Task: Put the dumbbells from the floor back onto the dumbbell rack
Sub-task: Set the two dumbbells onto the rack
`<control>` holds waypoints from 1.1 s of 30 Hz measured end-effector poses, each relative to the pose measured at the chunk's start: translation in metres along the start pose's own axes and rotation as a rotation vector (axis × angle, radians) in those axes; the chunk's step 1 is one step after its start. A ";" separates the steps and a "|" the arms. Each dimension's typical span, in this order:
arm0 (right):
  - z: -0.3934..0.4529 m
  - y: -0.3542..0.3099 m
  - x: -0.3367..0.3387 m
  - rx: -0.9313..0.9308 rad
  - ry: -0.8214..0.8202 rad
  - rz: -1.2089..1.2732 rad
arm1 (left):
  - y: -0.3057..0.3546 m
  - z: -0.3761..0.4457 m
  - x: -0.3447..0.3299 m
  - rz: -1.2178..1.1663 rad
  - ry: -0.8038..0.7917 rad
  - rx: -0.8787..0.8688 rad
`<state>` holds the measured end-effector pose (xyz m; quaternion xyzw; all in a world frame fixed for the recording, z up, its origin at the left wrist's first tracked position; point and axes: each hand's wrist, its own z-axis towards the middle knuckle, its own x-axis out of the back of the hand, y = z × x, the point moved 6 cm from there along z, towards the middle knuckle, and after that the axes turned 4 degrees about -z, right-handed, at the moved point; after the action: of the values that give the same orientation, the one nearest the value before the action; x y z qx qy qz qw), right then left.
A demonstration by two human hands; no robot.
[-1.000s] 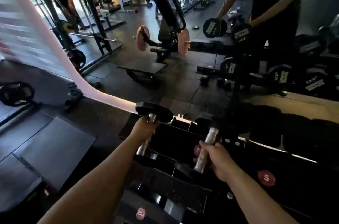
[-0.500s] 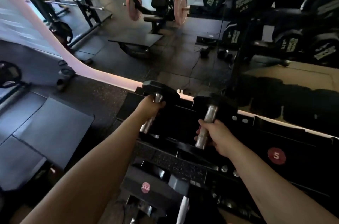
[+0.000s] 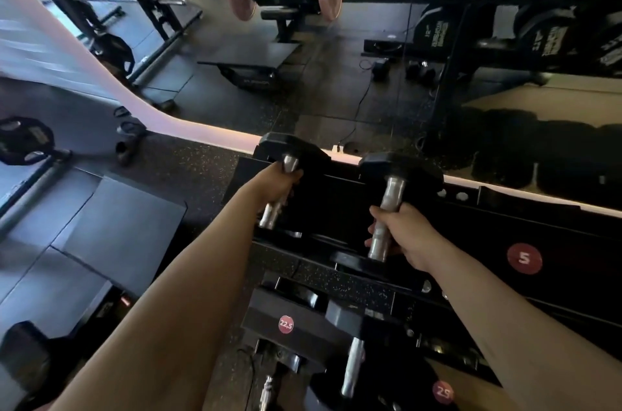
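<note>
Two black hex dumbbells with steel handles sit side by side over the top tier of the black dumbbell rack (image 3: 555,232). My left hand (image 3: 279,183) is closed around the handle of the left dumbbell (image 3: 292,149). My right hand (image 3: 402,230) grips the handle of the right dumbbell (image 3: 399,171). Both dumbbells point away from me, far heads near the mirror's lower edge. Whether their heads rest on the rack rails is hard to tell. A red "5" label (image 3: 524,258) marks the rack to the right.
Lower tiers hold heavier dumbbells beside a "22,5" label (image 3: 285,324) and a "25" label (image 3: 443,392). A mirror behind the rack reflects gym machines and more dumbbells. Grey floor mats (image 3: 111,228) and a plate-loaded bar (image 3: 27,141) lie to the left.
Both hands have carried the dumbbells forward and down onto the top tier. The view has tipped downward, showing more of the lower tiers.
</note>
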<state>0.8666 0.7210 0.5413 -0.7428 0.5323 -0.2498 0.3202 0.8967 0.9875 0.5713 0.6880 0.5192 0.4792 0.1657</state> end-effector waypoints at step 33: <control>-0.001 0.000 0.005 0.060 0.022 -0.147 | -0.006 0.010 0.011 0.163 0.171 -0.008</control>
<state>0.8675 0.7157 0.5427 -0.7674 0.4719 -0.2966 0.3171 0.9018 1.0017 0.5676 0.6837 0.4720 0.5501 0.0840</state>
